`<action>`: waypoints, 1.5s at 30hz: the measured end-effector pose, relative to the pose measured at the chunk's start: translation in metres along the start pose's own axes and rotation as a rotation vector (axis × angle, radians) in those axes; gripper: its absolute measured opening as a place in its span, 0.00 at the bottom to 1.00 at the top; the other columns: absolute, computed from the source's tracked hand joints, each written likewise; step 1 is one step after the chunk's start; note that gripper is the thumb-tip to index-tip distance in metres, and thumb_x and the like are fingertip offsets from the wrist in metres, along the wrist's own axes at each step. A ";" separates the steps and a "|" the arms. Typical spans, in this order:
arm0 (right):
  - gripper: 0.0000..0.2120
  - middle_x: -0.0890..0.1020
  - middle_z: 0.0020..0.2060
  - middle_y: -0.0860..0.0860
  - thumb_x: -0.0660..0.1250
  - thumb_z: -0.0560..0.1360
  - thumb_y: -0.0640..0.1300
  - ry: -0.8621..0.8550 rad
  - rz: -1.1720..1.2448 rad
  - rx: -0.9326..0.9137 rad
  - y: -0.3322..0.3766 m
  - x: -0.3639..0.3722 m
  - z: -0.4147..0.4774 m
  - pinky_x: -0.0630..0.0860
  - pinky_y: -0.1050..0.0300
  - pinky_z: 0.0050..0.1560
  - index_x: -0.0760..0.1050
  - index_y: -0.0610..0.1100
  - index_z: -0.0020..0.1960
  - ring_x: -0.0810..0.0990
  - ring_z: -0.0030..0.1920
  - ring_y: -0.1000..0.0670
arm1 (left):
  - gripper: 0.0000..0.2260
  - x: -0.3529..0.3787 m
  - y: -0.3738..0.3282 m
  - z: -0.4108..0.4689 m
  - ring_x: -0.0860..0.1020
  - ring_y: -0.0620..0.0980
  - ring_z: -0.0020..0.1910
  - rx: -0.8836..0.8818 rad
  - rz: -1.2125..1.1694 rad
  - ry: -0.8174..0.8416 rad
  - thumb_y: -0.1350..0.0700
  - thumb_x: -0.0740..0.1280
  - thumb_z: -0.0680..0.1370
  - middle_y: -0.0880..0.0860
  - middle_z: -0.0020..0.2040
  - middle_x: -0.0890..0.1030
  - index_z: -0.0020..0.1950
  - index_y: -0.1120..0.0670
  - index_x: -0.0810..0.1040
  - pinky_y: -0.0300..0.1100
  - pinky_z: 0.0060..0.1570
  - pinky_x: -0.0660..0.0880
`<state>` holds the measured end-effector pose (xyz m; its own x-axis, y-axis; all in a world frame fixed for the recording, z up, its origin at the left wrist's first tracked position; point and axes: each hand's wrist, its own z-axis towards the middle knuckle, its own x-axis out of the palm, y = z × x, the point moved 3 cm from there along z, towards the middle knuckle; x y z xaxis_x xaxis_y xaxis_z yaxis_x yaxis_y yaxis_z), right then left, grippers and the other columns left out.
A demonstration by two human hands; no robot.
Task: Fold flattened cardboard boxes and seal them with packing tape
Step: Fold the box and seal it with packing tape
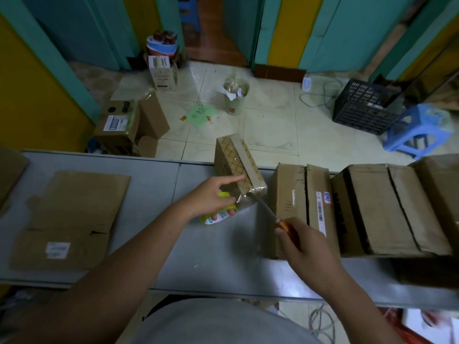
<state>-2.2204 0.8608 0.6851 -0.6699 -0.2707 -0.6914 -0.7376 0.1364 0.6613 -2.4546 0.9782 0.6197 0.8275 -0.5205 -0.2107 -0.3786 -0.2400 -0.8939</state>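
Tabletop (203, 256): grey, seen from above, with cardboard laid on both its left and right parts.
Patterned box (233, 162): set at the far middle of the tabletop, its length running far to near; the near end is wrapped in clear, shiny tape.
Left hand (211, 194): the index finger is stretched straight against the patterned box's left side; the thumb and remaining fingers are curled round a tape roll.
Tape roll (213, 218): yellow-green, held just left of the box's near end and largely hidden under the hand.
Right hand (306, 247): the fingers are closed round the orange handle of a cutter.
Cutter (264, 207): a thin metal shaft is pointed far-left, its tip touching the taped near corner of the patterned box; knife or scissors cannot be told.
Flattened box (72, 219): laid flat at the left, well apart from both hands, with a white label near its near edge.
Sealed boxes (372, 207): lined up side by side at the right, the leftmost just beside the patterned box.
Floor (273, 115): pale tiles beyond the far edge; a blue stool (419, 130) and a black crate (365, 105) are seen at the far right.
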 end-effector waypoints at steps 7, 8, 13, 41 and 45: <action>0.07 0.80 0.33 0.49 0.60 0.84 0.46 0.067 -0.005 -0.072 0.022 0.018 0.030 0.73 0.58 0.32 0.77 0.50 0.51 0.79 0.33 0.51 | 0.34 0.002 0.004 -0.002 0.88 0.51 0.45 0.011 0.020 -0.015 0.65 0.69 0.81 0.51 0.79 0.71 0.81 0.37 0.66 0.43 0.28 0.79; 0.08 0.79 0.33 0.49 0.60 0.85 0.48 0.083 -0.017 -0.074 0.023 0.021 0.035 0.74 0.58 0.32 0.77 0.50 0.50 0.78 0.32 0.51 | 0.35 0.003 0.003 -0.004 0.88 0.50 0.45 0.013 0.033 -0.018 0.64 0.69 0.81 0.51 0.79 0.72 0.82 0.36 0.65 0.43 0.28 0.79; 0.10 0.81 0.36 0.48 0.60 0.85 0.46 0.139 -0.091 -0.076 0.033 0.030 0.048 0.76 0.55 0.37 0.77 0.45 0.48 0.78 0.34 0.51 | 0.33 0.004 0.001 -0.009 0.88 0.47 0.45 0.004 0.097 -0.036 0.61 0.68 0.82 0.47 0.74 0.75 0.81 0.34 0.65 0.46 0.32 0.81; 0.18 0.81 0.32 0.50 0.59 0.86 0.51 0.169 0.207 0.062 0.020 0.031 0.011 0.70 0.68 0.30 0.78 0.44 0.43 0.77 0.28 0.59 | 0.34 -0.003 -0.005 -0.016 0.87 0.49 0.49 -0.051 0.305 0.070 0.54 0.67 0.83 0.48 0.70 0.78 0.79 0.24 0.57 0.51 0.38 0.84; 0.16 0.83 0.35 0.50 0.60 0.86 0.51 0.166 0.227 0.090 0.006 0.041 -0.001 0.70 0.70 0.31 0.80 0.45 0.46 0.79 0.29 0.61 | 0.36 -0.005 -0.007 -0.016 0.87 0.42 0.47 -0.050 0.316 0.081 0.57 0.67 0.84 0.49 0.69 0.76 0.82 0.28 0.54 0.45 0.37 0.81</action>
<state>-2.2523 0.8493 0.6606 -0.8009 -0.3753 -0.4666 -0.5801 0.2930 0.7600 -2.4629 0.9695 0.6329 0.6310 -0.6384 -0.4408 -0.6331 -0.0952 -0.7682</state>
